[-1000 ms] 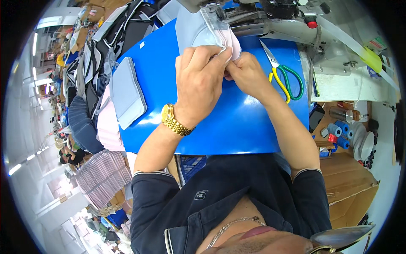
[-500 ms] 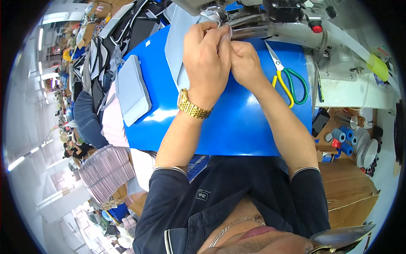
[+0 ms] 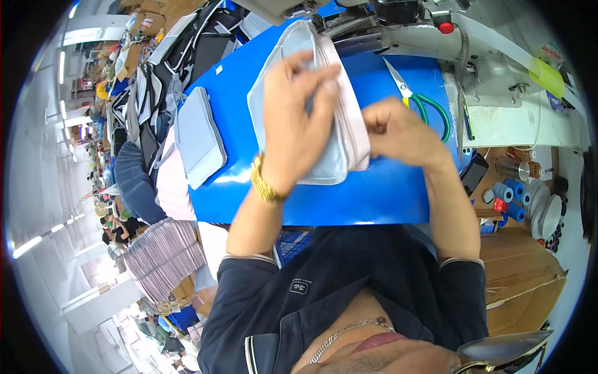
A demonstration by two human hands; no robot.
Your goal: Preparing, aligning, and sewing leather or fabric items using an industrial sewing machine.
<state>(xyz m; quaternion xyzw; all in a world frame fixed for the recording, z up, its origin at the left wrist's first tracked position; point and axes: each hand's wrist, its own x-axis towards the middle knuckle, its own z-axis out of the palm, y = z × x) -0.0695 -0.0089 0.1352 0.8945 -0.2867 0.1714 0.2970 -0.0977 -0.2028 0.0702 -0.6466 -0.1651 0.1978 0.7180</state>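
A pale grey-blue fabric piece (image 3: 265,93) with a pink strip and a zipper (image 3: 344,118) along its right side lies before the sewing machine (image 3: 355,28). My left hand (image 3: 296,118) rests over the fabric, thumb and forefinger apart beside the zipper. At the pink strip's right edge is my right hand (image 3: 398,131), its fingers curled in; what they pinch, if anything, is hidden. Right of the fabric lie scissors (image 3: 398,78) with green and yellow handles, partly behind my right hand.
A finished-looking grey pouch (image 3: 199,137) lies left on the blue work surface (image 3: 249,199). Stacked fabric pieces (image 3: 165,252) and dark bundled fabric (image 3: 134,181) stand further left. Thread spools (image 3: 514,190) and a cardboard box (image 3: 517,268) are at the right.
My hands were together by the machine; now they are apart and nearer to me. The fabric piece has come out toward me and lies turned, its zipper showing. My right hand has moved right.
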